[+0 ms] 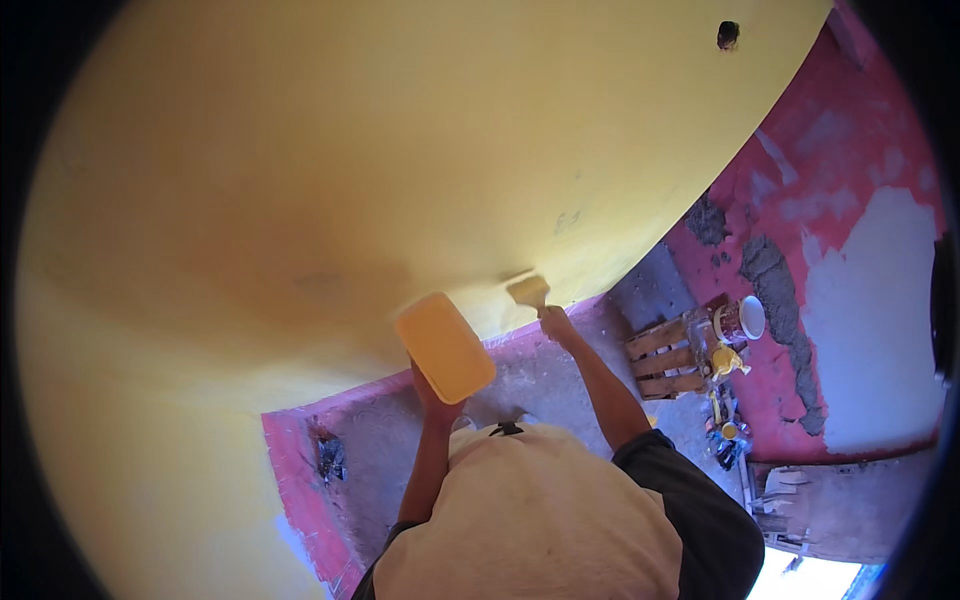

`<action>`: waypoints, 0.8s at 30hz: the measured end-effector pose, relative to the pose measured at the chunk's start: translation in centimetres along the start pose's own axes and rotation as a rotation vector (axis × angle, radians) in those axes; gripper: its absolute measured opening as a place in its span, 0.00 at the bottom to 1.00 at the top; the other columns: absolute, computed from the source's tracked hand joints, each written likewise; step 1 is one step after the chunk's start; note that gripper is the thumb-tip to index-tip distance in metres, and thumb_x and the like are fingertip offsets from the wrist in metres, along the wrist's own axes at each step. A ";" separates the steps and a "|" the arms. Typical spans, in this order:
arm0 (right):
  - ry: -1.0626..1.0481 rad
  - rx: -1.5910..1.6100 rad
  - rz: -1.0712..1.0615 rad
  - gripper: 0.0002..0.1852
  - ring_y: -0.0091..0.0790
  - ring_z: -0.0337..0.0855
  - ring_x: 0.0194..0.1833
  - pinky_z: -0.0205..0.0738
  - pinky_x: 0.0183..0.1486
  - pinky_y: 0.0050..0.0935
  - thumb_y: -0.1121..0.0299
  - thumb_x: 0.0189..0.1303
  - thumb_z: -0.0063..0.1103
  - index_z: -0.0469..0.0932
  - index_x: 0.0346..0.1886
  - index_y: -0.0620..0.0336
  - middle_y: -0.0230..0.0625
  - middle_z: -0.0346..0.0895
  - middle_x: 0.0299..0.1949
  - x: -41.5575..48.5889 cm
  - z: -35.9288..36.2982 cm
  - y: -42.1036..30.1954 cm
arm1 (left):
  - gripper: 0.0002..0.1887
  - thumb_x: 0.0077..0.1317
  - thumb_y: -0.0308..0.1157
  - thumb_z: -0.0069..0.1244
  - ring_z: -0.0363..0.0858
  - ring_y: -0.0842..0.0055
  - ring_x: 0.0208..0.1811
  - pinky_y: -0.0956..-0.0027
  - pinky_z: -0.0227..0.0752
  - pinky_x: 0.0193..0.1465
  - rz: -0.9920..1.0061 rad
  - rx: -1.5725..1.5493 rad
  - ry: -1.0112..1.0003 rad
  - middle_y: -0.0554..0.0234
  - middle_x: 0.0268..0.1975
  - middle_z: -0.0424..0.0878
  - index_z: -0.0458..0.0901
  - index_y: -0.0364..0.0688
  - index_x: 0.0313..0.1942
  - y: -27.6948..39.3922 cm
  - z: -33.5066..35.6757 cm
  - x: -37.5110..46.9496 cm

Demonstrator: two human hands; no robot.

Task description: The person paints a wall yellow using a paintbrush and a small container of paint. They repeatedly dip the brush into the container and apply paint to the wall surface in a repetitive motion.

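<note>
My left hand [441, 403] holds a rectangular plastic tub [445, 349] from beneath, in front of my torso. Yellow-orange paint seems to fill it, though the depth cannot be told. In my right hand [556, 324] is the handle of a wide flat paintbrush [529, 291]. Its bristles point up and left at the lower part of a yellow painted wall [360, 172]. They look close to or touching the wall, with a dark shadow beside the tip. Below the yellow, a pink band [525, 330] runs along the wall's foot.
At right, a slatted wooden pallet or crate [664, 360] stands near a white-topped bucket [750, 318] and a yellow-stained bag or cloth [726, 361]. Behind them rises a red wall [832, 142] with grey mortar patches. Dark debris [331, 457] lies on the concrete floor [375, 457] at left.
</note>
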State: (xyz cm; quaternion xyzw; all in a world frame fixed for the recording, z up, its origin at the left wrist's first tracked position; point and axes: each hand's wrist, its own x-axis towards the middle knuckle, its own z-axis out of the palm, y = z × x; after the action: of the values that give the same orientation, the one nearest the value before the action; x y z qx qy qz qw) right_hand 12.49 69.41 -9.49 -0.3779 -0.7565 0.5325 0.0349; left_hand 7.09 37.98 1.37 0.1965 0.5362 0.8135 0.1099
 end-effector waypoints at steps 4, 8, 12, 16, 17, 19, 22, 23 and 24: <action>-0.139 0.329 0.152 0.15 0.20 0.61 0.14 0.52 0.15 0.25 0.56 0.71 0.55 0.78 0.35 0.58 0.24 0.65 0.15 -0.4 -1.4 -2.7 | 0.45 0.51 0.38 0.72 0.77 0.63 0.59 0.59 0.72 0.60 0.029 0.054 -0.031 0.54 0.59 0.75 0.64 0.39 0.66 -0.1 -1.3 0.6; -0.102 0.447 -0.080 0.12 0.15 0.61 0.15 0.51 0.16 0.22 0.59 0.71 0.56 0.78 0.35 0.56 0.18 0.61 0.15 -6.0 -8.8 -19.3 | 0.44 0.50 0.38 0.73 0.77 0.62 0.58 0.59 0.72 0.60 0.103 0.200 -0.060 0.53 0.58 0.75 0.66 0.39 0.65 -0.3 -2.7 0.5; 0.029 0.465 -0.405 0.15 0.12 0.54 0.14 0.44 0.15 0.19 0.57 0.76 0.48 0.75 0.34 0.56 0.16 0.56 0.14 -15.1 -14.5 -32.4 | 0.44 0.50 0.38 0.73 0.78 0.60 0.57 0.58 0.73 0.59 0.288 0.490 -0.125 0.52 0.57 0.76 0.67 0.39 0.64 -0.8 -3.3 1.1; 0.228 0.484 -0.604 0.21 0.12 0.51 0.13 0.43 0.13 0.19 0.51 0.78 0.43 0.73 0.32 0.55 0.18 0.57 0.14 -17.3 -14.2 -36.8 | 0.44 0.49 0.39 0.73 0.78 0.58 0.56 0.57 0.72 0.59 0.257 0.523 -0.159 0.51 0.56 0.76 0.67 0.39 0.64 -2.6 -4.5 0.6; 0.258 0.443 -0.608 0.22 0.12 0.51 0.13 0.44 0.13 0.19 0.50 0.78 0.42 0.73 0.32 0.56 0.19 0.57 0.14 -17.2 -13.5 -36.8 | 0.44 0.48 0.39 0.73 0.78 0.57 0.56 0.57 0.72 0.59 0.213 0.494 -0.151 0.51 0.56 0.76 0.67 0.39 0.64 -3.1 -5.0 0.1; 0.268 0.362 -0.563 0.23 0.14 0.56 0.13 0.48 0.13 0.20 0.48 0.78 0.42 0.73 0.33 0.56 0.21 0.59 0.15 -14.3 -11.6 -32.5 | 0.45 0.47 0.40 0.74 0.77 0.56 0.57 0.56 0.70 0.60 0.193 0.455 -0.157 0.50 0.56 0.76 0.67 0.39 0.64 -3.1 -5.5 0.0; 0.230 0.272 -0.453 0.25 0.18 0.65 0.18 0.61 0.19 0.24 0.44 0.77 0.42 0.74 0.33 0.57 0.24 0.63 0.16 -6.0 -5.0 -19.6 | 0.46 0.46 0.42 0.74 0.76 0.56 0.58 0.56 0.69 0.62 0.223 0.472 -0.161 0.50 0.57 0.76 0.67 0.39 0.64 -2.1 -6.4 -0.9; 0.181 0.285 -0.473 0.26 0.20 0.68 0.20 0.65 0.22 0.25 0.44 0.76 0.42 0.74 0.33 0.57 0.26 0.64 0.17 -4.1 -2.6 -14.7 | 0.47 0.46 0.42 0.75 0.76 0.56 0.59 0.56 0.68 0.62 0.215 0.494 -0.163 0.50 0.57 0.76 0.67 0.39 0.64 -1.9 -6.8 -1.2; 0.196 0.294 -0.421 0.23 0.19 0.64 0.18 0.61 0.20 0.25 0.46 0.76 0.45 0.73 0.32 0.55 0.23 0.62 0.17 -2.7 -0.4 -10.1 | 0.47 0.45 0.42 0.75 0.75 0.57 0.59 0.56 0.68 0.63 0.210 0.513 -0.168 0.51 0.57 0.75 0.67 0.39 0.64 -1.7 -7.3 -1.3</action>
State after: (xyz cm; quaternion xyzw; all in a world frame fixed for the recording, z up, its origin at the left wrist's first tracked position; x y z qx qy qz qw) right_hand 9.21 66.57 0.03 -0.2531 -0.7259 0.5786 0.2724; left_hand 5.04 32.10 -2.95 0.3392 0.6902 0.6391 0.0157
